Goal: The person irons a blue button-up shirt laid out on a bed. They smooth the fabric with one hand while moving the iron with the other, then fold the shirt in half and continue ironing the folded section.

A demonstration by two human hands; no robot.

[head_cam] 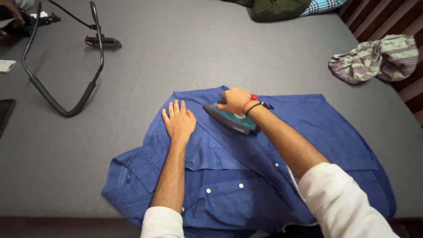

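Observation:
A blue dotted button shirt (pixel 317 132) lies spread on a grey padded surface (pixel 198 53). My left hand (pixel 178 120) rests flat on the shirt's left part, fingers together, pressing the cloth down. My right hand (pixel 235 100) grips the handle of a teal and grey clothes iron (pixel 231 119), which sits on the shirt near its upper edge, just right of my left hand. A red band and a dark band circle my right wrist. Both arms wear white sleeves pushed up.
A black curved neck-mount holder (pixel 61 103) with a clamp lies at the upper left. A crumpled green striped cloth (pixel 374 59) sits at the right edge. Dark green and checked fabric (pixel 282 9) lies at the top. A white device (pixel 6 66) and a dark screen (pixel 5 112) are far left.

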